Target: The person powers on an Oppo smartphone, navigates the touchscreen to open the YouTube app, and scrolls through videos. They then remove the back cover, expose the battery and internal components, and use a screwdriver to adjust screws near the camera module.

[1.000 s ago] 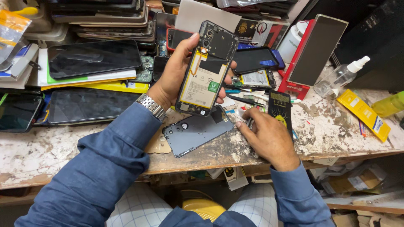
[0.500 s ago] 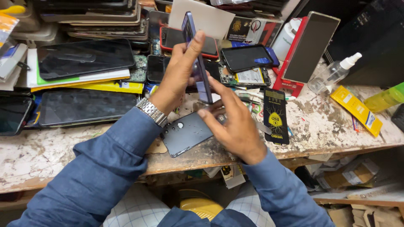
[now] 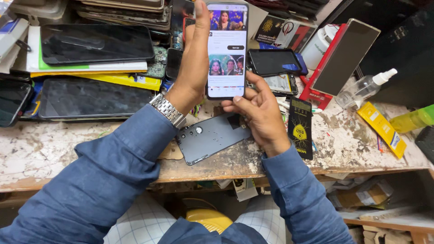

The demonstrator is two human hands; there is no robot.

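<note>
The left hand (image 3: 192, 72) is holding a smartphone (image 3: 227, 49) upright above the tabletop (image 3: 54, 144), with the lit screen facing the camera. The fingers of this hand are lying along the left edge of the phone and the grip is closed around it. A metal wristwatch (image 3: 168, 110) is sitting on the left wrist, just above the blue sleeve (image 3: 113, 176).

The right hand (image 3: 260, 110) is supporting the same phone from below. Its thumb is pressing on the bottom edge, and the other fingers are curling behind the lower right corner, so this grip is also closing on the phone.

Under both hands, a dark grey back cover (image 3: 210, 138) is lying flat on the tabletop, with the inner side up. A black package with a yellow shield (image 3: 300, 129) is lying just beside the right hand. Further right, a clear spray bottle (image 3: 364, 88) is lying on its side, well apart from the phone.
</note>
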